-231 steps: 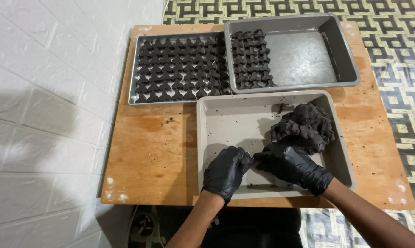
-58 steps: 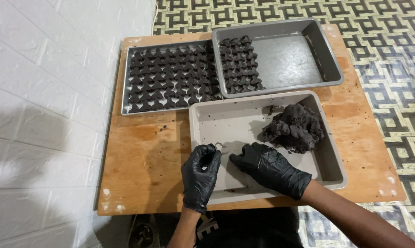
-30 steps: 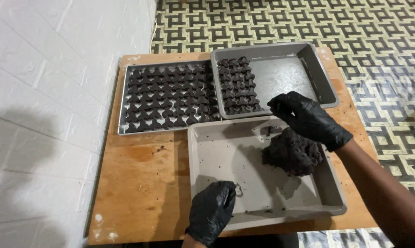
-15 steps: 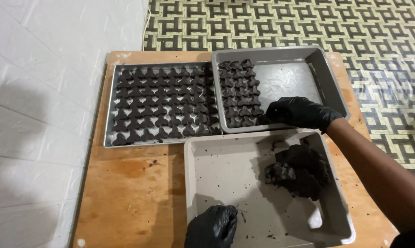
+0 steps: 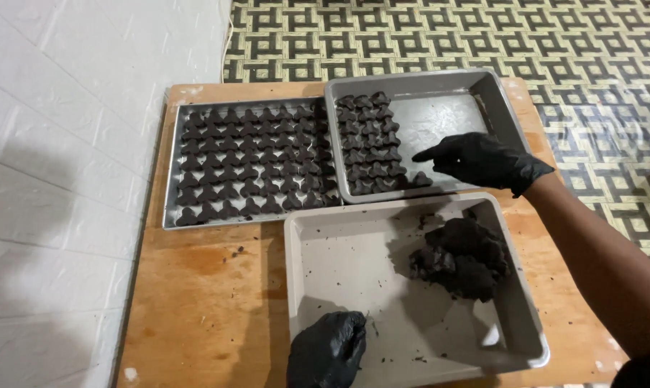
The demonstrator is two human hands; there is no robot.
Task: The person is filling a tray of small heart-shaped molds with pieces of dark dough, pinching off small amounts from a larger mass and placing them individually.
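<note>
Black-gloved left hand (image 5: 328, 350), lower middle, curled at the front tray (image 5: 354, 259) rim; whatever it pinches is hidden. Full tray (image 5: 172, 172) upper left unchanged. Right hand (image 5: 483, 159) has lifted off the piece (image 5: 420, 179), new at the row end in the far tray (image 5: 447, 115); forefinger out, rest loosely curled. Dough lump (image 5: 463, 257) lower right, shrinking.

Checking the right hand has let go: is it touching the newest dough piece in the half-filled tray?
Apart. In the head view the right hand hangs over the half-filled tray, and bare tray floor shows between its pointing fingertip and the newest dough piece.
</note>
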